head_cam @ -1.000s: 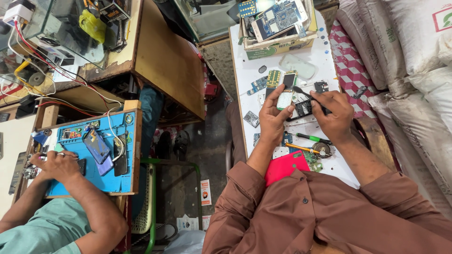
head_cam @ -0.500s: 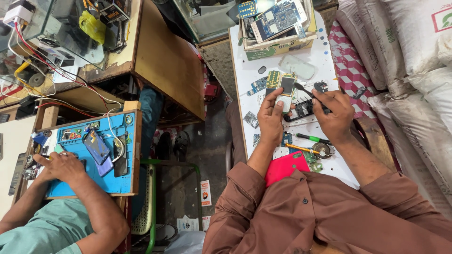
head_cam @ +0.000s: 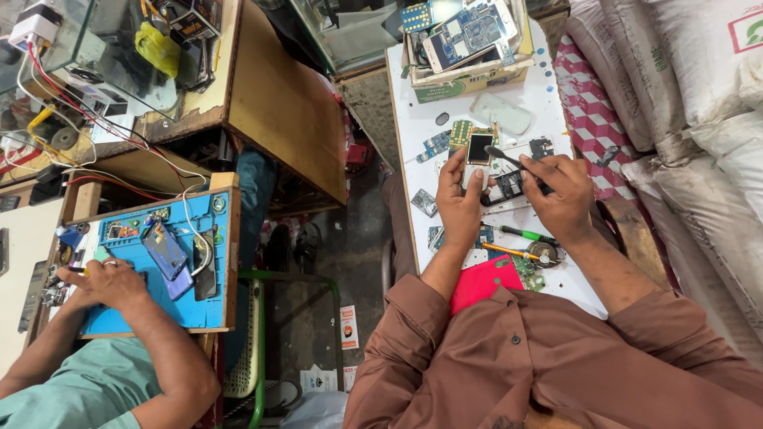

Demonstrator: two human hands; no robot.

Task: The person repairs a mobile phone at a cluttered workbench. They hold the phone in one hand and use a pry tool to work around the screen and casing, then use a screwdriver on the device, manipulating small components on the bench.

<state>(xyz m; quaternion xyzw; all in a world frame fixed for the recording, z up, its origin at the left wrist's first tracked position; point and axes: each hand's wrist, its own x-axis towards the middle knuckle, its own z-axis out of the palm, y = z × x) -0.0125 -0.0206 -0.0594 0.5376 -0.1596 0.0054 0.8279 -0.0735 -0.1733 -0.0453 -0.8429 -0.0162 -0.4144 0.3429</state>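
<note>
My left hand (head_cam: 463, 199) holds a small phone body (head_cam: 479, 151) with a dark screen upright over the white table (head_cam: 445, 95). My right hand (head_cam: 561, 195) grips a thin dark tool (head_cam: 509, 160) whose tip touches the phone's right edge. Beneath both hands lies an opened black phone frame (head_cam: 507, 188). Green circuit boards (head_cam: 458, 133) lie just beyond the phone.
A cardboard box (head_cam: 469, 75) of phone parts stands at the table's far end, with screwdrivers (head_cam: 520, 233) and a red case (head_cam: 486, 280) near me. White sacks (head_cam: 683, 87) are stacked to the right. At left, another person's hand (head_cam: 111, 282) rests on a blue work mat (head_cam: 171, 306).
My left hand has drawn the small phone slightly toward me, and the tool tip has followed it. The other person's hand has barely moved.
</note>
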